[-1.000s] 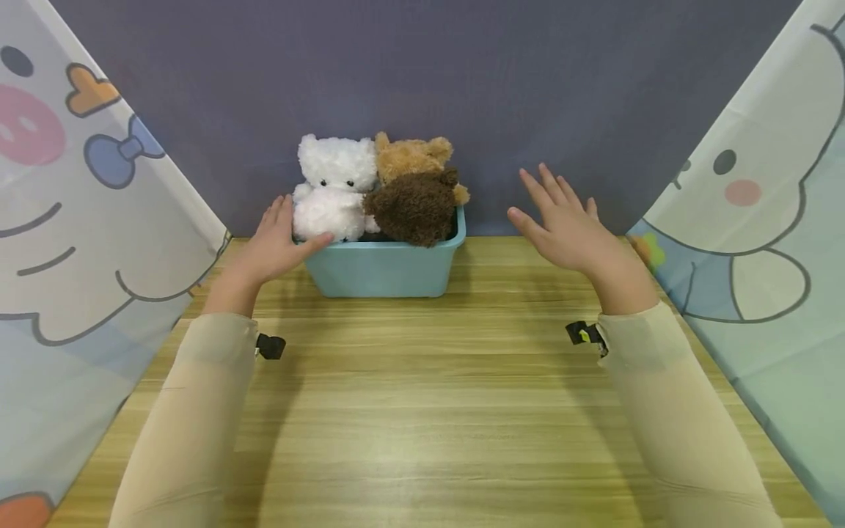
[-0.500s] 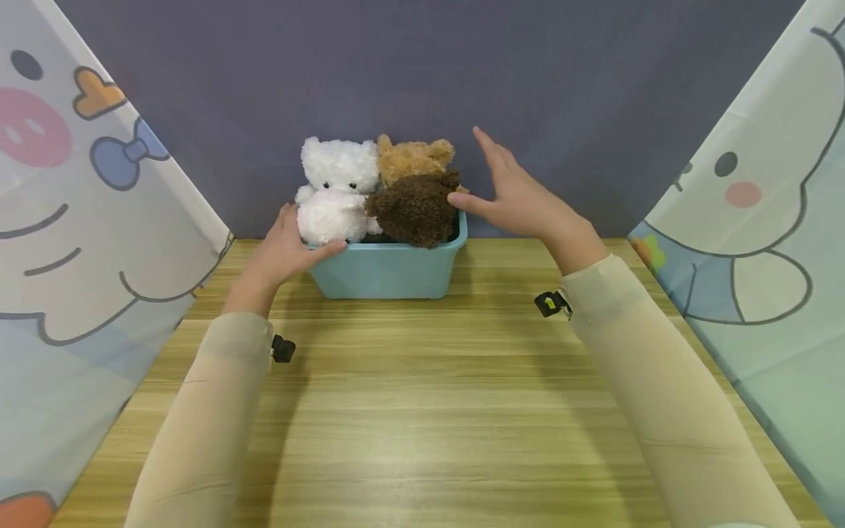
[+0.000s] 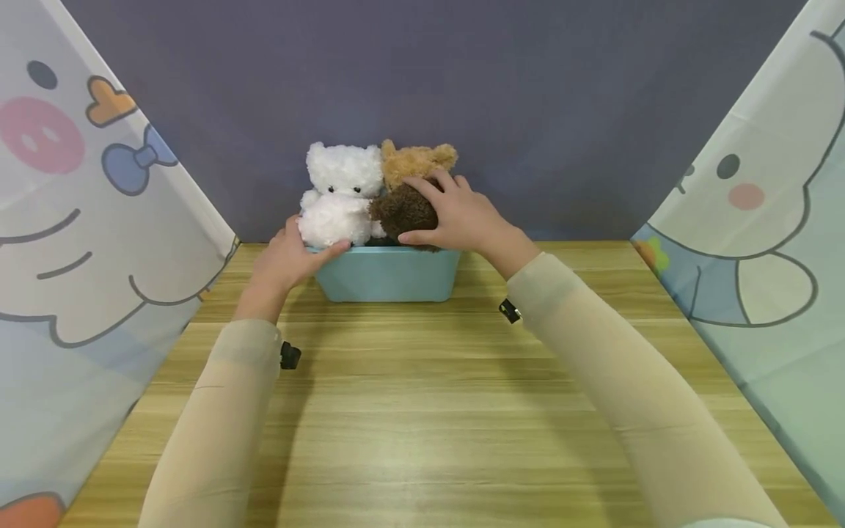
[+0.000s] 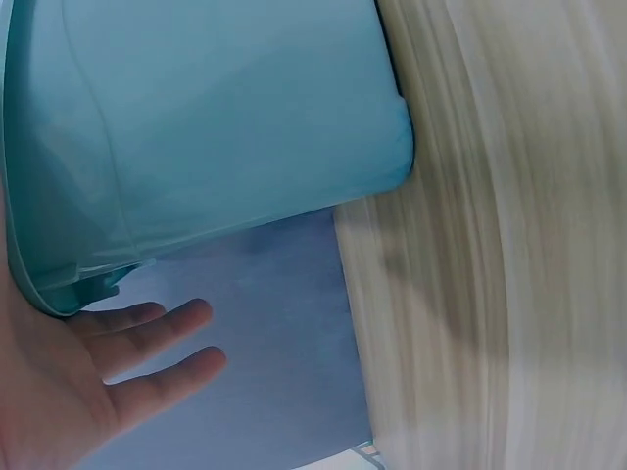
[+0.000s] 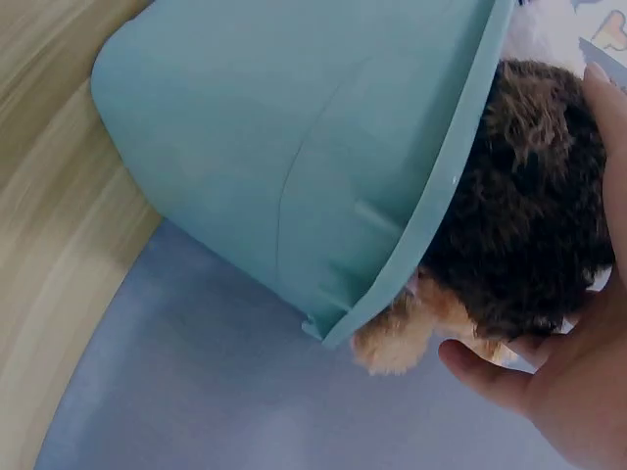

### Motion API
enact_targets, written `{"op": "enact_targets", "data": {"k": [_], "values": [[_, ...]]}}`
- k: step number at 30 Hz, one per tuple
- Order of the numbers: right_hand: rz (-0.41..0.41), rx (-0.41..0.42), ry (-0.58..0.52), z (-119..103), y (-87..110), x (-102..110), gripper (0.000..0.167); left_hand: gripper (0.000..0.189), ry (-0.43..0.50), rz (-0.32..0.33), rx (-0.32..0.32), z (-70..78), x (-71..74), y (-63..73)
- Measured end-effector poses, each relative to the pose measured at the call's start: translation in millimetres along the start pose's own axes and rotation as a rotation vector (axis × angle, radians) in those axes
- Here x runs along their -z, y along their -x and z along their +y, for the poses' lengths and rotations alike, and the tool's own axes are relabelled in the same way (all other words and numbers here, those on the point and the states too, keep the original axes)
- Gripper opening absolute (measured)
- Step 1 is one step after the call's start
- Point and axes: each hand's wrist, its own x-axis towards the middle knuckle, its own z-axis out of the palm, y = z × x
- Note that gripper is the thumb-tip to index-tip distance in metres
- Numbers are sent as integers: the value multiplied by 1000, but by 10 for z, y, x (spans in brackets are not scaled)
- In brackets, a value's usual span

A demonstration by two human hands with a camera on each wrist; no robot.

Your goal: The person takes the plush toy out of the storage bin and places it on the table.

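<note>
A light blue plastic bin [image 3: 386,277] stands against the back wall with plush toys sticking out of its top. My left hand [image 3: 277,260] rests at its left end, thumb along the front rim by a white plush toy [image 3: 334,220]. In the left wrist view the fingers [image 4: 167,382] extend loosely past the bin wall. My right hand [image 3: 465,220] is around a dark brown plush toy [image 3: 404,211], thumb in front and fingers over the top and back. A white plush bear [image 3: 345,170] and a tan plush toy [image 3: 409,161] sit behind.
The bin stands on a wood-grain table [image 3: 396,411]. A grey-blue backdrop [image 3: 528,110] rises behind it. Cartoon-printed cloth panels hang at the left [image 3: 66,242] and right [image 3: 759,213]. Small black wrist cameras show below both hands.
My right hand has come in from the right, away from the toys, onto the dark brown plush toy. My left hand has stayed at the bin's left end, shifting only slightly.
</note>
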Motion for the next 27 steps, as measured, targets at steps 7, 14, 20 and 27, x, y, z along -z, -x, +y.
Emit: {"op": "enact_targets", "data": {"k": [7,14,20,27], "values": [[60,-60,-109,27,-92,-138,94,150,-31,-34,2,45,60,10],[145,-164,-338,172,-68,-387,88,152,-67,-87,16,100,93,23],[261,-180,-296,141,2,-580,83,151,-89,-108,35,132,106,58],[350,-247,-213,110,18,-671,82,151,-115,-131,52,156,135,54]]}}
